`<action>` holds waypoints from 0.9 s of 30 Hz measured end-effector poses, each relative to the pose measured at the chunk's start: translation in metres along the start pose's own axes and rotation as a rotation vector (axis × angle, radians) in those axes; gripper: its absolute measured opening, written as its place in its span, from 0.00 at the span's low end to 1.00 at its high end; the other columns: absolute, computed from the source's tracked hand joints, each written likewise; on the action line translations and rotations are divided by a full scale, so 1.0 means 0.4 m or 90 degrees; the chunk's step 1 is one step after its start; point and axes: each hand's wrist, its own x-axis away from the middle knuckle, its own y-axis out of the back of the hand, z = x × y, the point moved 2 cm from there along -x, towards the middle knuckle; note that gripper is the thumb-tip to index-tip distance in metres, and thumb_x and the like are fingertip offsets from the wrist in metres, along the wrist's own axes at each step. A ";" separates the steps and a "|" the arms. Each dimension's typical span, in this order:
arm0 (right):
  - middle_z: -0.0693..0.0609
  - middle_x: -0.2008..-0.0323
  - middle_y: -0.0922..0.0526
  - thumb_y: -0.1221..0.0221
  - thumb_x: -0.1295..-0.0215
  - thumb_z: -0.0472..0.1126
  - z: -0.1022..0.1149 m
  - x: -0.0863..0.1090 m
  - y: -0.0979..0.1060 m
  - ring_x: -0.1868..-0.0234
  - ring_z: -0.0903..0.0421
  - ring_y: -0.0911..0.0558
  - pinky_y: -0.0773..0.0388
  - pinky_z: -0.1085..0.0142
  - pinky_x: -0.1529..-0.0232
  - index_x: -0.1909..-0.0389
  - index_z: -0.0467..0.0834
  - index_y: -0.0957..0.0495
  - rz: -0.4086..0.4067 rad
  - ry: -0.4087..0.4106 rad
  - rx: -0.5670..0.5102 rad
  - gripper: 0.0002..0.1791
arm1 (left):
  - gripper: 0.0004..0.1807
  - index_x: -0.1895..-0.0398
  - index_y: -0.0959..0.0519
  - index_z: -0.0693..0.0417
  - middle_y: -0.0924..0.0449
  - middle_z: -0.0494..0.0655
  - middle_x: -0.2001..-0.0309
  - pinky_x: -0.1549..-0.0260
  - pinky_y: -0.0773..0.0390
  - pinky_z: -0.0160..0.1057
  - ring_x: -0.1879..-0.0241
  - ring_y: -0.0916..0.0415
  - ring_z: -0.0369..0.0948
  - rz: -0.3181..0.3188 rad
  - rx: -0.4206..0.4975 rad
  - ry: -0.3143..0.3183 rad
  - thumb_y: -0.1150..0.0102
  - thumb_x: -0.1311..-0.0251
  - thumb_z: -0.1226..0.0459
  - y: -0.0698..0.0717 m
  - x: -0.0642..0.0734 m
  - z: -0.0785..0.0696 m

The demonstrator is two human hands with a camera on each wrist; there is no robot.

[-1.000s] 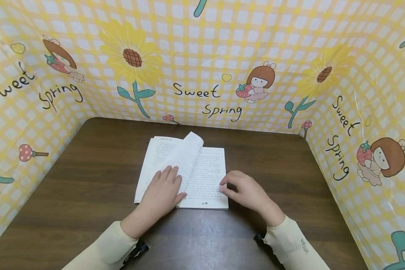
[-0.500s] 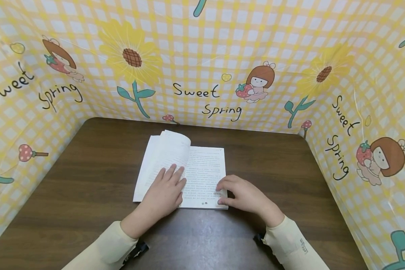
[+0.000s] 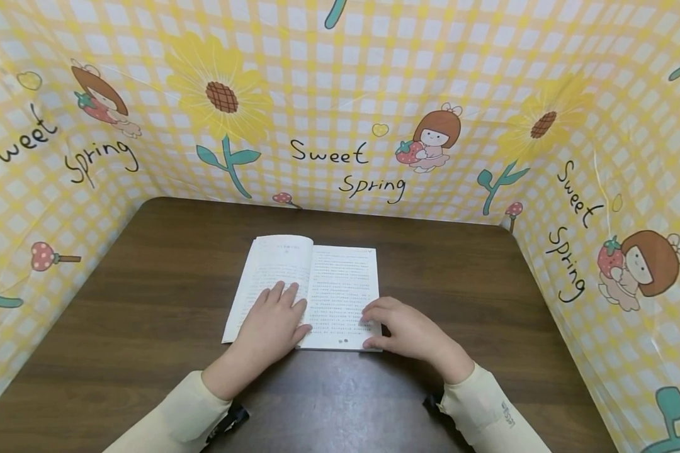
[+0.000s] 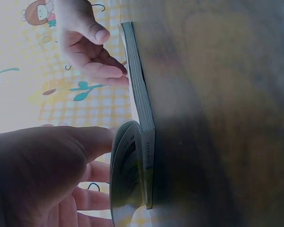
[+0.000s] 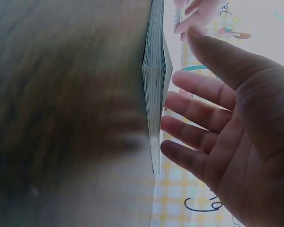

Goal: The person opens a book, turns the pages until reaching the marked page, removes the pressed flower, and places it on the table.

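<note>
An open book (image 3: 342, 283) with white printed pages lies on the dark wooden table. My left hand (image 3: 272, 318) rests with spread fingers on its left page (image 3: 277, 258), thumb near the central fold. At the right edge my right hand (image 3: 405, 330) stands with thumb and fingers parted, fingertips at the margin of the right page. In the left wrist view the left-hand pages (image 4: 128, 165) bulge up from the spine under my fingers. The right wrist view shows the thick page block (image 5: 155, 85) beside relaxed fingers (image 5: 199, 113) that pinch nothing.
The brown table (image 3: 119, 327) surrounds the book on all sides. Yellow checked cloth (image 3: 340, 82) with flowers and cartoon figures walls it in at the back, left and right. Pale sleeves (image 3: 175, 409) cover both forearms, with black straps near the wrists.
A raised page has swung from right to left and now lies flat under my left hand. My right hand has shifted slightly toward me, its thumb and fingers wider apart.
</note>
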 end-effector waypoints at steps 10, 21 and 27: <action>0.57 0.41 0.21 0.27 0.43 0.58 -0.002 -0.002 -0.013 0.37 0.58 0.25 0.25 0.61 0.37 0.48 0.48 0.16 0.003 0.001 -0.012 0.26 | 0.30 0.43 0.19 0.62 0.29 0.62 0.31 0.31 0.34 0.61 0.28 0.36 0.61 0.026 0.046 0.005 0.34 0.37 0.47 0.004 0.000 -0.004; 0.53 0.40 0.22 0.24 0.46 0.57 0.007 -0.004 -0.023 0.37 0.56 0.26 0.24 0.60 0.38 0.51 0.46 0.16 0.000 0.003 -0.006 0.27 | 0.29 0.44 0.20 0.65 0.24 0.59 0.34 0.31 0.33 0.57 0.29 0.33 0.58 0.032 0.048 -0.019 0.35 0.36 0.49 0.001 -0.002 -0.008; 0.52 0.41 0.22 0.24 0.45 0.53 0.002 -0.005 -0.027 0.38 0.55 0.25 0.24 0.61 0.39 0.52 0.46 0.16 -0.008 0.019 0.003 0.23 | 0.29 0.44 0.20 0.64 0.24 0.59 0.34 0.33 0.30 0.56 0.30 0.32 0.58 0.023 0.060 -0.017 0.34 0.35 0.49 -0.001 -0.001 -0.007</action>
